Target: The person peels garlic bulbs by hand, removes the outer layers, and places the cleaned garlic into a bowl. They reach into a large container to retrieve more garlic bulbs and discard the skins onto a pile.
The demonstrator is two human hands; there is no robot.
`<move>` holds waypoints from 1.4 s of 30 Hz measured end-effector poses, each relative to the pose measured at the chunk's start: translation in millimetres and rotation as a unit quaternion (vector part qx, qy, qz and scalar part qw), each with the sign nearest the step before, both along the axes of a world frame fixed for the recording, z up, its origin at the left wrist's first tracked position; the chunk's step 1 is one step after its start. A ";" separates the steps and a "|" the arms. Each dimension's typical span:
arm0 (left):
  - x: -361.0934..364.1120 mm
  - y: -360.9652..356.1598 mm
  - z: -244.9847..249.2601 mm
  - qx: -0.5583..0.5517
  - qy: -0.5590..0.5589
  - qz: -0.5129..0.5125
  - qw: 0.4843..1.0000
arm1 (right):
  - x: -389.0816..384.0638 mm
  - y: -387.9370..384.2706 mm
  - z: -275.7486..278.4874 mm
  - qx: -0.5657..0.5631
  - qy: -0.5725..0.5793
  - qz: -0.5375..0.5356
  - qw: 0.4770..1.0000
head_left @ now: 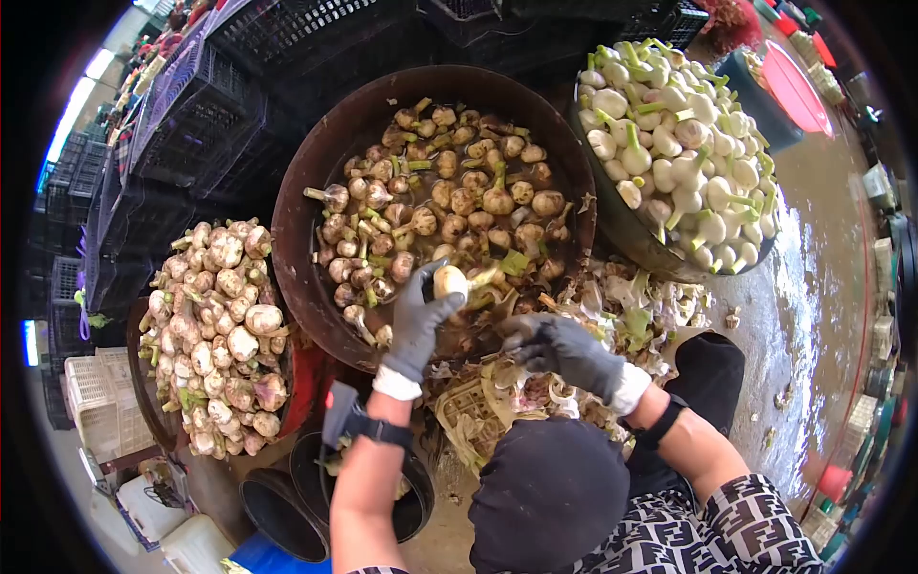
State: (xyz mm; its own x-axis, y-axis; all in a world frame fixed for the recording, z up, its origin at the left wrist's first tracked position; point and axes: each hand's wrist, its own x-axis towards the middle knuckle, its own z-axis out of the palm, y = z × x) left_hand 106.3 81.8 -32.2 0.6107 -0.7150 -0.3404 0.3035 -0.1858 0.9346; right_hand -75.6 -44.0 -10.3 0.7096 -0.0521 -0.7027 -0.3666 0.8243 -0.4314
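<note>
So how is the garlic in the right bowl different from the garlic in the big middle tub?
The right bowl's garlic is clean and white; the middle tub's garlic is brown and dirty-looking. The right bowl's garlic is heaped high above its rim; the middle tub's garlic lies low inside, seemingly in dark water. Both are whole bulbs with green stem stubs. The left hand grips a pale bulb.

One head-worn view, looking forward and down.
Fisheye, close above the left hand (418, 320) and right hand (564, 349), facing the basin (296, 215) just ahead.
</note>
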 end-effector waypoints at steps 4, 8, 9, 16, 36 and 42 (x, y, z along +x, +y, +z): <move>-58.7 -1.0 16.0 -0.054 -0.134 0.007 0.989 | 13.7 1.8 -8.6 -0.004 -0.034 -0.093 0.995; -80.3 4.0 7.9 -0.062 -0.269 -0.024 0.961 | 10.5 -0.1 -12.3 -0.164 0.003 -0.051 0.985; -83.7 4.6 6.4 -0.073 -0.257 -0.017 0.964 | 10.4 -0.3 -9.6 -0.165 0.003 -0.050 0.985; -86.5 9.5 4.7 -0.061 -0.255 -0.004 0.965 | 7.3 0.0 4.7 -0.178 0.019 -0.048 0.983; -75.4 1.1 11.0 0.025 0.193 0.074 0.978 | -26.3 -24.6 -30.6 -0.693 -0.203 0.217 0.657; -53.3 1.4 12.1 -0.002 -0.112 -0.056 0.992 | -19.1 -18.0 -5.5 -0.366 -0.210 0.022 0.906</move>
State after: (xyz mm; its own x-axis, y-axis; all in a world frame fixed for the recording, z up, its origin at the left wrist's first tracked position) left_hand 53.0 83.2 -20.1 0.5876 -0.7836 -0.2017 0.0661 -0.2019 0.9772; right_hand -94.7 -62.0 -15.8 0.9191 -0.3604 -0.1593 -0.0698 0.2488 -0.9660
